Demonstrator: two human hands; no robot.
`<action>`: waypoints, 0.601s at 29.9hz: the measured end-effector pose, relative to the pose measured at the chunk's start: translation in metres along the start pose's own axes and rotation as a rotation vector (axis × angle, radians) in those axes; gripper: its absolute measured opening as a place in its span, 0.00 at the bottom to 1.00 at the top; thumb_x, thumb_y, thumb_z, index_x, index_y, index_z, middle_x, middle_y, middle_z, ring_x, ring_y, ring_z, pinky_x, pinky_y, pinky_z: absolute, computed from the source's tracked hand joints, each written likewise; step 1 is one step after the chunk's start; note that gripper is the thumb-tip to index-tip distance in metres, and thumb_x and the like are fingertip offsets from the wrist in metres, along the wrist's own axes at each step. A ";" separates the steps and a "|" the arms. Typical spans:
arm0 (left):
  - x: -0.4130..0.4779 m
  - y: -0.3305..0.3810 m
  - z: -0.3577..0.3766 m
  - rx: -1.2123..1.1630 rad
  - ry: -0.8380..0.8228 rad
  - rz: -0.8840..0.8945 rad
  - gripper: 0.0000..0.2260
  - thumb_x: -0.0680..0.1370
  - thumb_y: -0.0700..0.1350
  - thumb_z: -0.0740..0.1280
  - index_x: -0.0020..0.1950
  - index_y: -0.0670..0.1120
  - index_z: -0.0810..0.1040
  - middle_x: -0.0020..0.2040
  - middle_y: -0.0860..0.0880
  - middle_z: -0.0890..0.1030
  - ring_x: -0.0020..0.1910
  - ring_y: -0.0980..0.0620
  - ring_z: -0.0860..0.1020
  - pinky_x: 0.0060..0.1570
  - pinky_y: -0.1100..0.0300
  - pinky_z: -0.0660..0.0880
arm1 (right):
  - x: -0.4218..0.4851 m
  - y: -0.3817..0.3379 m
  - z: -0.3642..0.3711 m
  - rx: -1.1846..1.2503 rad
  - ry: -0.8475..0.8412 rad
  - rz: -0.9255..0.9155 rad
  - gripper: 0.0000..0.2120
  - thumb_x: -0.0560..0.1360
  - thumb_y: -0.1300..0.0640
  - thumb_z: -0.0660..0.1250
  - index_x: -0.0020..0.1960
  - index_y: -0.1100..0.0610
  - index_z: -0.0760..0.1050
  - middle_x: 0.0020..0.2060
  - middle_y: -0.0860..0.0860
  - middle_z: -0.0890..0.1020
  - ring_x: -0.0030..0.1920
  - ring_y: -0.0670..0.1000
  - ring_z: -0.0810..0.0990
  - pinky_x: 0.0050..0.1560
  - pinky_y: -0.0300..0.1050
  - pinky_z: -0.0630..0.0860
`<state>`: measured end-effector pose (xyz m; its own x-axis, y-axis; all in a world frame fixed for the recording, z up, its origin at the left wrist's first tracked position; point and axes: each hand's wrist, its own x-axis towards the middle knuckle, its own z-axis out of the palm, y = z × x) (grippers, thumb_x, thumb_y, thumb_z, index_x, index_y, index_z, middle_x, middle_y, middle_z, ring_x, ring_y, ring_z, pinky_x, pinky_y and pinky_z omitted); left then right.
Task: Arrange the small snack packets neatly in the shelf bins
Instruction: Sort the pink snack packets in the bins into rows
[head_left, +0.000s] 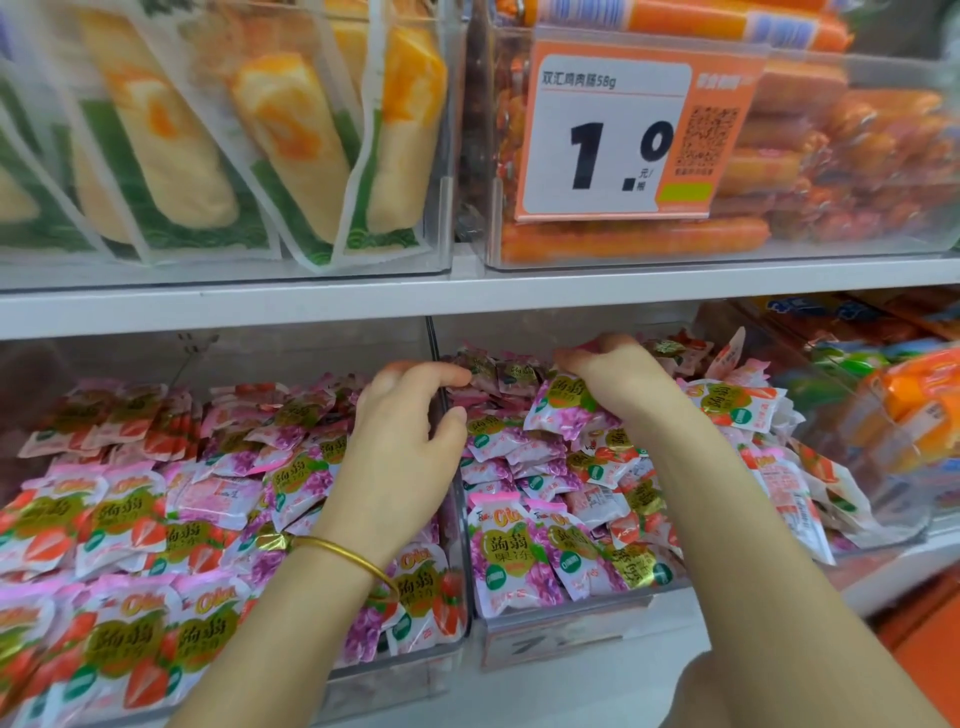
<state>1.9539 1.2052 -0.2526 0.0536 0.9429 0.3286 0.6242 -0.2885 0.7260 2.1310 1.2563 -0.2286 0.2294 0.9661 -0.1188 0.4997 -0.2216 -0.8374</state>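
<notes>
Filling the left bin (395, 675) at eight o'clock in the view, the snack packets (130, 525) are small sealed pouches of glossy pink-and-white film. They are printed with strawberries or purple grapes around a gold patch and lie heaped at mixed angles. They look light and soft, a little puffy, and probably slippery against one another. A pinch at a crimped edge or corner seems the safer hold, since squeezing the middle might burst a seam.

Toward the centre, the left hand (405, 431), a gold bangle (358, 558) on its wrist, hovers over the clear wall between the two bins. Its fingers (441, 374) are curled loosely, with an open gap to the thumb, and nothing is plainly held.

At four o'clock from that hand, the right bin (571, 610) holds more of the same pouches, piled higher toward the back.

At one o'clock from the left hand, the right hand (618, 379) reaches deep under the shelf (311, 306). Its fingers (569, 358) bend down into the rear packets, but the view does not show whether they pinch one or only press.
</notes>
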 end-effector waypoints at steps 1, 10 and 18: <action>0.000 0.001 0.000 -0.001 0.000 0.000 0.13 0.78 0.44 0.61 0.61 0.54 0.74 0.47 0.67 0.61 0.59 0.47 0.72 0.62 0.55 0.69 | 0.001 0.002 -0.002 0.006 0.000 0.008 0.17 0.78 0.53 0.63 0.64 0.61 0.71 0.58 0.59 0.78 0.61 0.63 0.75 0.58 0.56 0.74; 0.000 0.003 0.003 0.018 0.023 0.023 0.12 0.78 0.43 0.62 0.59 0.54 0.75 0.46 0.66 0.62 0.59 0.49 0.70 0.61 0.58 0.67 | 0.020 0.009 -0.002 0.003 0.010 -0.036 0.23 0.76 0.51 0.66 0.64 0.65 0.73 0.62 0.60 0.77 0.59 0.58 0.77 0.53 0.47 0.74; 0.000 0.000 0.007 0.070 0.032 0.054 0.11 0.78 0.43 0.61 0.58 0.54 0.76 0.52 0.58 0.67 0.56 0.59 0.60 0.59 0.64 0.64 | 0.049 -0.009 0.015 -0.167 -0.021 -0.053 0.17 0.78 0.51 0.64 0.46 0.67 0.72 0.35 0.54 0.81 0.30 0.47 0.78 0.26 0.27 0.70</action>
<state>1.9595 1.2065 -0.2571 0.0648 0.9201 0.3863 0.6737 -0.3259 0.6633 2.1250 1.3071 -0.2349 0.1824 0.9791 -0.0895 0.6429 -0.1876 -0.7426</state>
